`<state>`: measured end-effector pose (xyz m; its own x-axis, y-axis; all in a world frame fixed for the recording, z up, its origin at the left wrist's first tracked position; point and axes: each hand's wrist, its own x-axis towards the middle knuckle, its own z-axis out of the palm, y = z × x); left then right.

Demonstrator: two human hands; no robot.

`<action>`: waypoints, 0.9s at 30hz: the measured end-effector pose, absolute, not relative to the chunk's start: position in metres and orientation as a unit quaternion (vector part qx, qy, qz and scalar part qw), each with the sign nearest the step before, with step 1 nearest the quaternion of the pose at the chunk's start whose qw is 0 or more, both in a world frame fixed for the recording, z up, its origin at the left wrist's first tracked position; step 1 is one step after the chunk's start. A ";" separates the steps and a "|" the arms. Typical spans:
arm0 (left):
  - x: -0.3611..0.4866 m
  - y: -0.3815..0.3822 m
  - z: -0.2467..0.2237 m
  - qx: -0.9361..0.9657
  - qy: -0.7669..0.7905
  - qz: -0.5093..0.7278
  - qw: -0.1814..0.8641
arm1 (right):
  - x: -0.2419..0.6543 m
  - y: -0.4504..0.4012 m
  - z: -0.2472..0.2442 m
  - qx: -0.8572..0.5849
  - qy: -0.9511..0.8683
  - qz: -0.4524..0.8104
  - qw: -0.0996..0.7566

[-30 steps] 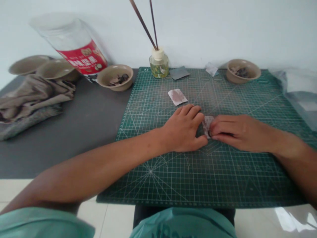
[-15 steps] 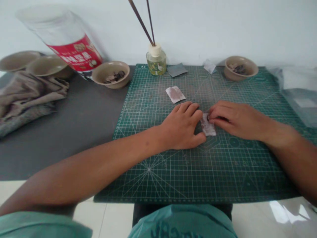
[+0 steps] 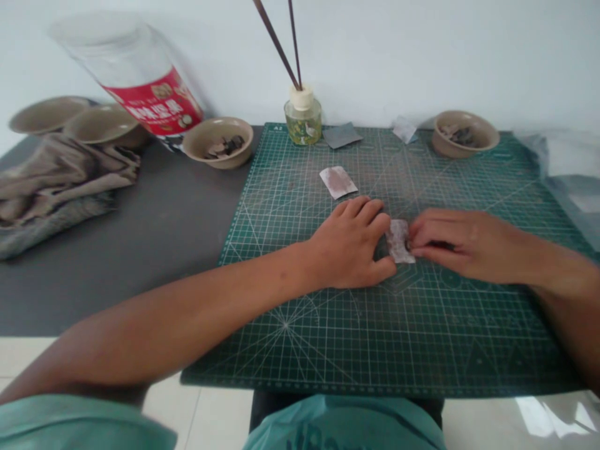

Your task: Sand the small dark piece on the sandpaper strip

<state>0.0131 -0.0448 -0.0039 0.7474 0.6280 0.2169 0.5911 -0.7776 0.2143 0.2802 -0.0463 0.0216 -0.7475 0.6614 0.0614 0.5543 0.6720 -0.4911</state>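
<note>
A small whitish sheet with brown smudges, like worn sandpaper (image 3: 399, 240), lies on the green cutting mat (image 3: 328, 344). My left hand (image 3: 354, 244) rests palm down on the mat, thumb and fingers apart, the fingertips at the sheet's left edge. At the sheet's right edge, the thumb and fingers of my right hand (image 3: 450, 244) are pinched on a small dark piece, mostly hidden by the fingertips. Behind my left hand lies a second smudged sheet (image 3: 338, 181).
Brown bowls with small dark chips stand at back left (image 3: 218, 144) and back right (image 3: 464, 134). A reed diffuser (image 3: 303, 119), grey sandpaper (image 3: 343, 135), a large jar (image 3: 154, 100), a crumpled cloth (image 3: 60, 181) and a plastic bag (image 3: 569, 162) lie around.
My right hand has slid right and slightly toward me, from over the sheet to its right edge, still pinching. My left hand keeps its place. The whole view has shifted slightly.
</note>
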 end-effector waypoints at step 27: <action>0.013 -0.045 -0.003 0.932 0.326 0.141 0.069 | 0.273 -0.046 0.016 -0.332 -0.918 0.167 0.141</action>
